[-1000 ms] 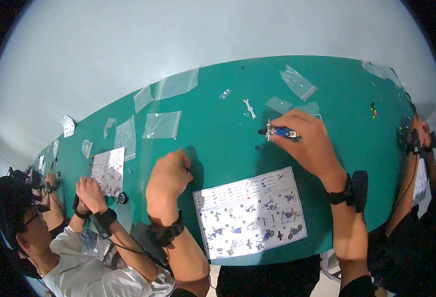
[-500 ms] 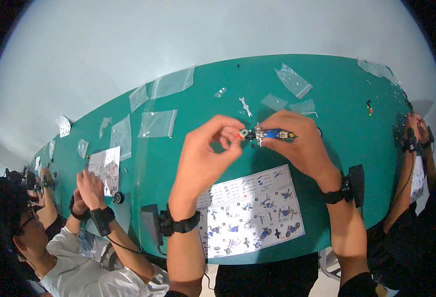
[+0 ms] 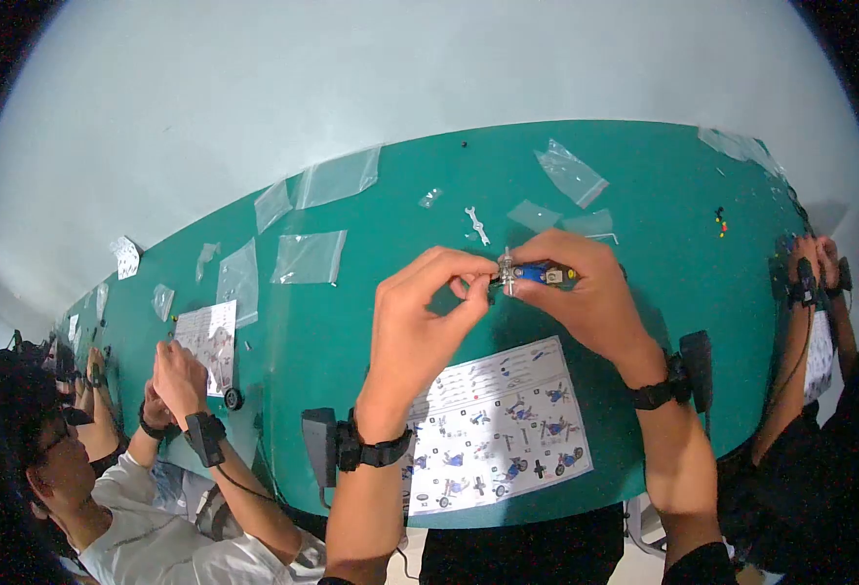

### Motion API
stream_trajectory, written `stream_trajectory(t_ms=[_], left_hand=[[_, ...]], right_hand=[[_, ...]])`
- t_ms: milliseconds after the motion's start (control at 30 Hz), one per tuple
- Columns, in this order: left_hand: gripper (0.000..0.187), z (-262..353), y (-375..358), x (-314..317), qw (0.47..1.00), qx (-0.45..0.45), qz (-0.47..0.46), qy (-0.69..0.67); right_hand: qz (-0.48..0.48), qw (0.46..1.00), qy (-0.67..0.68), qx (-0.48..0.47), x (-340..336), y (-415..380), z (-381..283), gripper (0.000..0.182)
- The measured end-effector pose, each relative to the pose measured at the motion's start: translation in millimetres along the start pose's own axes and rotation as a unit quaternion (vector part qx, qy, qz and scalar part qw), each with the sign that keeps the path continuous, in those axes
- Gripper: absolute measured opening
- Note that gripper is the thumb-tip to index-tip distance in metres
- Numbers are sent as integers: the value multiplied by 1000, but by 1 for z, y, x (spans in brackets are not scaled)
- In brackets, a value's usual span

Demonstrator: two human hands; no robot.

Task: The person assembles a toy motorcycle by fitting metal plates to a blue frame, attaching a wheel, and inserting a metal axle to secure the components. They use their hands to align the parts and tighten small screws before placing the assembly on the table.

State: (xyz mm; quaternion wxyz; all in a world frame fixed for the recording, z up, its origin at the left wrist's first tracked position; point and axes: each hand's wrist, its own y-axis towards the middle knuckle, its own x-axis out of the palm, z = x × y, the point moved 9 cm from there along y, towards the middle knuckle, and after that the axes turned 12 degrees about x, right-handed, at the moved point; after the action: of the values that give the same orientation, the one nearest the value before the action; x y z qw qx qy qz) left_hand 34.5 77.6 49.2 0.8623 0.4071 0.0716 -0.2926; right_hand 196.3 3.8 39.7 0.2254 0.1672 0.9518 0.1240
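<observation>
Two co-workers flank the scene: at nine o'clock a person's hands (image 3: 178, 375) work beside a second instruction leaflet (image 3: 208, 338) and a black wheel (image 3: 233, 398), what the fingers hold being too small to tell. Left of centre, the left hand (image 3: 420, 322) pinches narrowly at the end of a small blue model (image 3: 537, 276); the part between its fingertips is hidden. The right hand (image 3: 585, 292) grips the model's other end, covering most of its body. The model is held above the green table (image 3: 371, 322), at twelve o'clock from the instruction sheet (image 3: 498, 424). Clear bags (image 3: 308, 256) and a white wrench (image 3: 475, 224) lie beyond. At three o'clock another person's hands (image 3: 812, 273) are cut off by the dark edge.
</observation>
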Motion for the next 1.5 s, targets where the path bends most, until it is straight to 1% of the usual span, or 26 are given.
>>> stream_trajectory(t_ms=[33,133,267,333,433,533,633,733,767,867,967,1033,1133,1233,1333,1500], left_hand=[[12,-2,-1,1,1000,-4,9,-14],[12,-6,-4,6,993,-74,50,-83],[15,-10,-7,7,995,-56,51,-59],[16,-10,-6,8,996,-31,51,-63],[18,-7,-5,8,997,-21,59,-45],[18,-7,-6,7,996,-53,57,-38],[19,-2,-4,4,998,-19,57,-3],[20,3,0,2,993,49,101,-47],[20,0,0,2,993,43,97,-58],[21,-3,-1,2,992,28,93,-86],[21,-2,-1,1,988,13,101,-112],[20,-6,-3,3,983,-4,116,-143],[20,-5,-3,5,989,-4,95,-114],[20,0,-1,3,994,22,81,-62],[22,5,2,4,995,52,71,-40],[22,7,2,5,997,45,66,-17]], right_hand=[[5,1000,14,8,0,0,5,27],[13,998,49,27,-4,0,13,26],[13,996,85,36,-4,2,18,25],[13,995,92,46,-5,2,20,26],[12,995,84,50,-4,1,21,26],[2,993,105,61,-2,2,24,26],[3,991,117,71,-3,2,23,25],[-1,994,87,67,-5,2,23,25],[-4,996,72,62,-6,3,22,25],[-34,992,91,78,-4,2,14,25],[-34,987,126,91,-3,1,16,23],[-30,989,115,84,-3,1,17,23],[-35,990,114,72,-3,2,15,24],[-36,991,110,64,-4,1,14,25],[-37,993,97,51,-4,2,9,26],[-40,995,80,49,-6,2,5,26]])
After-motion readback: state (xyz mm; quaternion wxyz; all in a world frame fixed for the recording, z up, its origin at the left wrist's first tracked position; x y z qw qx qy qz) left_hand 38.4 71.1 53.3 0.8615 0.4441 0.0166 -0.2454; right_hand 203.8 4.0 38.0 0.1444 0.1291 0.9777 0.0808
